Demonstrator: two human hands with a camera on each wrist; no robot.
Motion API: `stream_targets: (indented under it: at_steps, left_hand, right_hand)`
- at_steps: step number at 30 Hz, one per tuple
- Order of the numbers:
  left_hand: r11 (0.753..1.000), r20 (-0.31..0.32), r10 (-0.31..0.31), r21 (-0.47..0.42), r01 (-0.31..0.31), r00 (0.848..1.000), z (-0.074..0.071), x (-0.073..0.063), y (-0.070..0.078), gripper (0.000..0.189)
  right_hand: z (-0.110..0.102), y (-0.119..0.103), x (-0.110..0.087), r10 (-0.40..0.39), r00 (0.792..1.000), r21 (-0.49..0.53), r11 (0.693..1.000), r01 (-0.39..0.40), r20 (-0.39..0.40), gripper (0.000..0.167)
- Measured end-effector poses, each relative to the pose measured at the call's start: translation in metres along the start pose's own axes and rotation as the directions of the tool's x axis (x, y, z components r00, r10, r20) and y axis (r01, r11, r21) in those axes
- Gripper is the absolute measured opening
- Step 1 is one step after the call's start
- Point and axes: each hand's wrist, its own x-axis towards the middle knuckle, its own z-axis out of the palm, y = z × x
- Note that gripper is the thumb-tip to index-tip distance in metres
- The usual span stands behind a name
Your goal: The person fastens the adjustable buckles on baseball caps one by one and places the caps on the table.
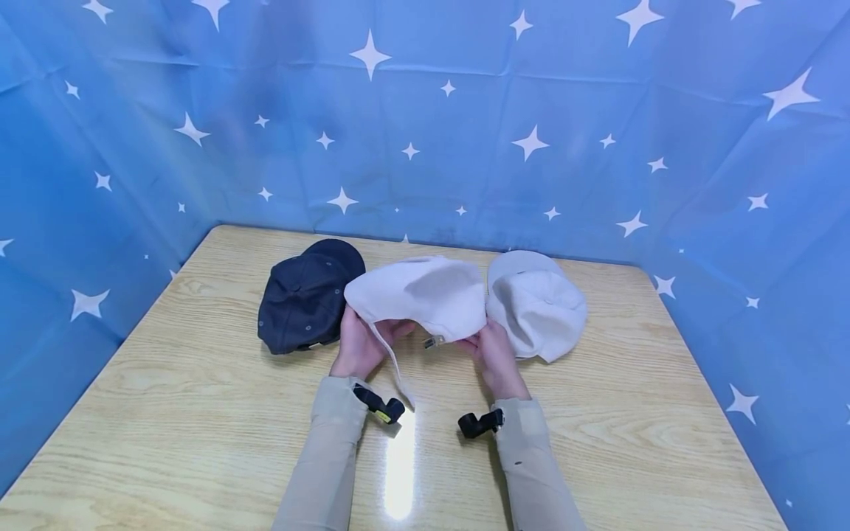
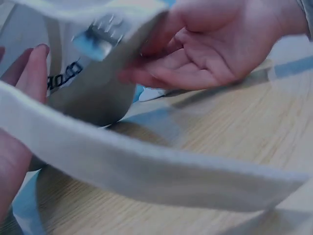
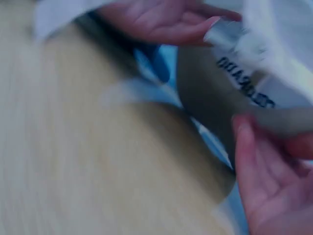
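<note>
A white baseball cap [image 1: 418,291] is held up over the middle of the table, its open back edge facing me. My left hand [image 1: 358,343] grips its left side, and my right hand [image 1: 494,350] grips the right side. The loose back strap [image 1: 390,354] dangles from the left, unfastened. A metal buckle [image 1: 433,341] hangs at the other end of the back opening. Dark lettering [image 3: 244,83] shows inside the cap in the right wrist view. Fingers partly hidden behind the fabric support it from below.
A navy cap [image 1: 302,299] lies close to the left of my hands, and another white cap [image 1: 541,306] lies close to the right. All are on a wooden table [image 1: 199,413]. A blue star-patterned cloth [image 1: 451,162] hangs behind and along both sides.
</note>
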Motion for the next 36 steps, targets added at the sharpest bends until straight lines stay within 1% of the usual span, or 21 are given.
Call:
stream_targets:
  at_steps: [1,2,3,4,5,6,8,10,11,13,15,18,19,21,25,26,27,29,30,32,36]
  left_hand:
    - [1.0,0.016,-0.006,-0.02,0.006,1.0,0.0,0.0,0.0,0.043]
    - [0.999,0.029,-0.008,-0.034,0.009,1.0,0.0,0.0,0.0,0.044]
    - [0.999,0.039,-0.008,-0.047,0.01,0.999,0.0,-0.001,0.0,0.044]
    - [0.998,0.047,-0.008,-0.055,0.011,0.999,0.0,-0.001,0.0,0.045]
    - [0.998,0.053,-0.008,-0.063,0.011,0.999,0.001,-0.001,0.0,0.045]
    - [0.997,0.057,-0.009,-0.071,0.013,0.998,0.001,-0.001,0.0,0.045]
    - [0.997,0.079,-0.01,-0.077,0.016,0.997,0.0,-0.001,0.0,0.045]
    - [0.995,0.1,-0.015,-0.092,0.024,0.995,0.001,-0.001,0.0,0.044]
    - [0.994,0.108,-0.018,-0.105,0.029,0.994,0.001,-0.001,-0.001,0.044]
    - [0.989,0.119,-0.024,-0.141,0.041,0.993,0.001,-0.001,-0.002,0.044]
    - [0.978,0.128,-0.028,-0.201,0.053,0.991,0.001,-0.001,-0.004,0.049]
    - [0.953,0.153,-0.027,-0.293,0.072,0.988,0.003,0.0,-0.009,0.058]
    - [0.946,0.167,-0.023,-0.315,0.076,0.986,0.004,0.001,-0.011,0.061]
    - [0.931,0.199,-0.012,-0.356,0.084,0.98,0.007,0.003,-0.014,0.068]
    - [0.912,0.233,0.008,-0.401,0.088,0.972,0.011,0.004,-0.017,0.084]
    - [0.908,0.238,0.013,-0.41,0.088,0.971,0.011,0.003,-0.017,0.088]
    - [0.903,0.244,0.014,-0.419,0.093,0.97,0.012,0.002,-0.017,0.092]
    - [0.904,0.244,0.012,-0.417,0.094,0.97,0.012,0.002,-0.017,0.094]
    - [0.906,0.24,0.009,-0.412,0.093,0.971,0.012,0.001,-0.016,0.092]
    - [0.914,0.218,-0.002,-0.396,0.091,0.976,0.014,0.001,-0.016,0.082]
    - [0.929,0.162,-0.015,-0.363,0.073,0.987,0.016,0.0,-0.016,0.048]
  right_hand:
    - [-0.002,0.002,0.001,0.028,0.999,0.111,0.993,-0.031,0.031,0.025]
    - [-0.003,0.002,0.002,0.049,0.997,0.215,0.975,-0.059,0.053,0.028]
    - [-0.003,0.002,0.003,0.061,0.995,0.307,0.948,-0.082,0.078,0.031]
    - [-0.004,0.003,0.003,0.065,0.992,0.396,0.912,-0.103,0.107,0.033]
    - [-0.005,0.004,0.004,0.064,0.989,0.464,0.878,-0.119,0.132,0.033]
    - [-0.005,0.004,0.004,0.072,0.988,0.512,0.849,-0.133,0.137,0.033]
    - [-0.005,0.004,0.006,0.082,0.986,0.568,0.809,-0.152,0.146,0.028]
    - [-0.005,0.003,0.006,0.087,0.983,0.602,0.78,-0.169,0.163,0.03]
    - [-0.004,0.003,0.007,0.09,0.982,0.611,0.772,-0.175,0.168,0.032]
    - [-0.003,0.003,0.006,0.099,0.98,0.635,0.749,-0.187,0.171,0.034]
    - [-0.002,0.004,0.006,0.105,0.979,0.664,0.722,-0.195,0.174,0.036]
    - [0.0,0.003,0.004,0.119,0.98,0.679,0.707,-0.196,0.159,0.029]
    - [0.001,0.003,0.004,0.125,0.98,0.677,0.709,-0.199,0.157,0.026]
    - [0.003,0.002,0.003,0.133,0.977,0.652,0.729,-0.211,0.169,0.023]
    - [0.006,0.0,0.001,0.169,0.971,0.586,0.775,-0.238,0.17,0.019]
    - [0.006,0.0,0.0,0.181,0.969,0.574,0.781,-0.245,0.167,0.018]
    - [0.007,-0.001,0.0,0.189,0.968,0.573,0.781,-0.249,0.163,0.019]
    - [0.008,-0.002,-0.001,0.197,0.967,0.567,0.784,-0.253,0.159,0.021]
    - [0.008,-0.003,-0.002,0.203,0.965,0.563,0.784,-0.262,0.165,0.022]
    - [0.009,-0.005,-0.003,0.209,0.961,0.554,0.786,-0.275,0.181,0.025]
    - [0.012,-0.01,-0.006,0.227,0.952,0.535,0.789,-0.302,0.203,0.026]
